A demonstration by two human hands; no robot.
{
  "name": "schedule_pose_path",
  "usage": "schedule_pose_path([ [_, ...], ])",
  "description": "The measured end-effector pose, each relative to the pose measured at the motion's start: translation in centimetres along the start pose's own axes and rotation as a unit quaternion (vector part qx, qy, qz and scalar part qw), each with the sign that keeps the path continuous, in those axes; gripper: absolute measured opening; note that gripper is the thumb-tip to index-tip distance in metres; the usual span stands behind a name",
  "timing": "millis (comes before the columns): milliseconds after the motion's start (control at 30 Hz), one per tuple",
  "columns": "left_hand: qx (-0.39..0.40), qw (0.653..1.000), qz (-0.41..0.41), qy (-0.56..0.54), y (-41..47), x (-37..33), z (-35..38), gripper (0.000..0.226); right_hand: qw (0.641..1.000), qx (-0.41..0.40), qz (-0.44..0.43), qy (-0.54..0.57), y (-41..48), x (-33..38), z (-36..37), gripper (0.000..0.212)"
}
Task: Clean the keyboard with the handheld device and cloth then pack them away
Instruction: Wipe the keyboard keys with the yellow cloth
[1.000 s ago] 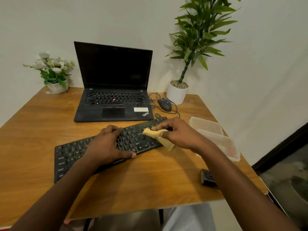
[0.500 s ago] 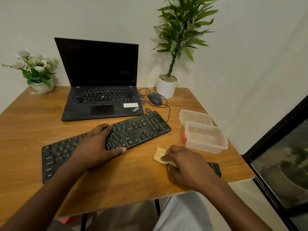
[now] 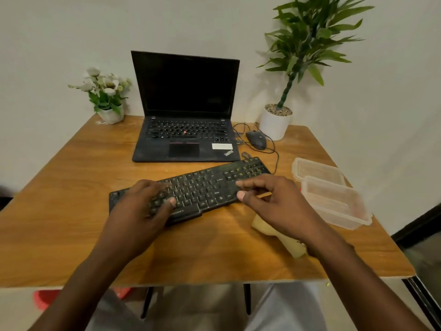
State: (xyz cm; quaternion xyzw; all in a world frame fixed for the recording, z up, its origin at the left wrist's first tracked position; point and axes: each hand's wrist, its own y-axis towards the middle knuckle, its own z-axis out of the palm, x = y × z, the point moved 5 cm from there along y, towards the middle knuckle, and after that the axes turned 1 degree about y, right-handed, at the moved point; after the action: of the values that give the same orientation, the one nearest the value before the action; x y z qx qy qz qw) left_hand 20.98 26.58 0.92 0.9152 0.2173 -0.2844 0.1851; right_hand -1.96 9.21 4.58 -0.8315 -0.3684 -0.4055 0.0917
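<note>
At centre frame, the left hand presses bent fingers on the left half of the black keyboard. Beside it, the right hand hovers loosely curled, empty, over the yellow cloth.

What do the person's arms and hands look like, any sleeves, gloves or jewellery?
The left hand and right hand are bare, with no gloves, rings or watch. No sleeves show on either arm up to the frame edge. The thumbnails in view are short and unpainted.
</note>
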Motion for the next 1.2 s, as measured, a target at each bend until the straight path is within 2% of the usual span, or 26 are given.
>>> schedule_pose_path([
  [233,-0.053,0.991,-0.126,-0.004,0.6,7.7,-2.9,0.054,0.998,0.042,0.018,-0.030,7.2,-3.1,0.2,0.038],
  [367,-0.027,0.981,-0.192,0.007,1.6,10.4,-3.1,0.022,0.993,0.035,0.055,-0.094,11.0,-5.3,-0.4,0.042],
  [567,0.002,0.945,-0.323,-0.039,0.9,14.7,-3.8,0.042,0.975,0.049,0.112,-0.185,13.5,-8.1,-0.4,0.044],
  [767,-0.042,0.936,-0.332,-0.106,-0.5,21.8,-2.7,0.045,0.973,0.053,0.146,-0.173,14.6,-9.9,-0.8,0.047],
  [900,-0.050,0.943,-0.314,-0.099,2.8,17.8,-3.2,0.049,0.975,0.041,0.182,-0.122,14.8,-10.4,-1.4,0.049],
  [1033,-0.041,0.955,-0.283,-0.082,6.6,14.4,-3.3,0.005,0.977,0.018,0.185,-0.102,14.4,-10.6,-1.7,0.053],
  [1067,-0.033,0.958,-0.274,-0.076,7.3,14.0,-3.3,0.005,0.977,0.014,0.187,-0.099,14.3,-10.7,-1.7,0.054],
  [1200,-0.027,0.963,-0.265,-0.042,9.3,13.2,-3.6,0.028,0.978,-0.004,0.196,-0.070,14.2,-10.9,-1.8,0.055],
])
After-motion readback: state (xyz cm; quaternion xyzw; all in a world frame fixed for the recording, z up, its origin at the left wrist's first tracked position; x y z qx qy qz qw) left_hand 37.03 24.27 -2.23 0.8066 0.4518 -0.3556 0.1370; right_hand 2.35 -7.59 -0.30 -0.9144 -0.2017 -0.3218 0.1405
